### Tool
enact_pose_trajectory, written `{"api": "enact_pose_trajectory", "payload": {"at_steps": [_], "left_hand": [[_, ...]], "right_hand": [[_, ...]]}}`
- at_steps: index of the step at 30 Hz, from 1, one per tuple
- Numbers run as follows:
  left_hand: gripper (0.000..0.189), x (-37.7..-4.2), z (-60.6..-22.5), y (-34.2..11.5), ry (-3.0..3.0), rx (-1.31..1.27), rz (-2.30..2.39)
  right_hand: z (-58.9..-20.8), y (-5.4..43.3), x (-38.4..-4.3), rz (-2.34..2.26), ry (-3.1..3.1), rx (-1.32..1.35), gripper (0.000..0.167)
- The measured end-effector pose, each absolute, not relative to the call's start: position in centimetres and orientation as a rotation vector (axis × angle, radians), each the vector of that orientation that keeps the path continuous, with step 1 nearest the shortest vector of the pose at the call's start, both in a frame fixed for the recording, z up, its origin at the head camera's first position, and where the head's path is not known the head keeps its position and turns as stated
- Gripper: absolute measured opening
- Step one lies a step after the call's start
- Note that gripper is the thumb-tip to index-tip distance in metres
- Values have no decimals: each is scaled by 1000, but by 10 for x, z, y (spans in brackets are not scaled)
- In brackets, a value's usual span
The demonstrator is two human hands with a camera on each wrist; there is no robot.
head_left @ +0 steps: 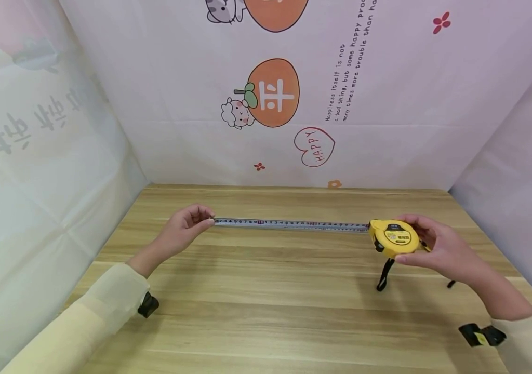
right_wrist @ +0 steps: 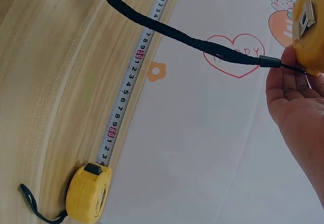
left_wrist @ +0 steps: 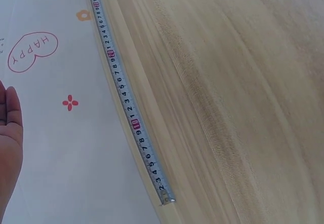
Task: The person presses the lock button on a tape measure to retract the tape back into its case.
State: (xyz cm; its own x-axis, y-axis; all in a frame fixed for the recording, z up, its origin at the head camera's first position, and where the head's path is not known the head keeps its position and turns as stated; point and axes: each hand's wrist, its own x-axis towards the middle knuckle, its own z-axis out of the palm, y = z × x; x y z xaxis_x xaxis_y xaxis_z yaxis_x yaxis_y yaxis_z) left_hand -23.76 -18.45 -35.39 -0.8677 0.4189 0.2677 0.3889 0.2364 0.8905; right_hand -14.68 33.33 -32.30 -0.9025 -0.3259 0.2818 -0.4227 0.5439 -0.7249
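Note:
Between both hands stretches the blade [head_left: 289, 224] of a yellow tape measure [head_left: 394, 238]. My left hand [head_left: 184, 228] pinches the blade's free end between thumb and fingers. The yellow case is gripped by my right hand [head_left: 443, 248], and its black wrist strap [right_wrist: 162, 29] dangles. A second yellow tape measure [right_wrist: 88, 193] rests on the table in the right wrist view, its own blade [left_wrist: 134, 117] pulled out along the back edge. In the head view the held tape and right hand mostly hide it. The left wrist view cuts off the left fingertips.
The wooden table [head_left: 266, 311] meets a printed white cloth [head_left: 177, 104] at the back, with further cloth at both sides. A black strap [head_left: 451, 284] shows below the right wrist. Dark wrist cameras [head_left: 148, 305] hang under both sleeves.

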Motion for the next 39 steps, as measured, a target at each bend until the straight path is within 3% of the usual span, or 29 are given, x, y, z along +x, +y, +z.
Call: {"api": "enact_pose_trajectory", "payload": {"at_steps": [39], "left_hand": [[16,-235,-352,-168,2432,828,1755]], "right_hand": [[-325,328,-148,1292,-2641,681,62]]}}
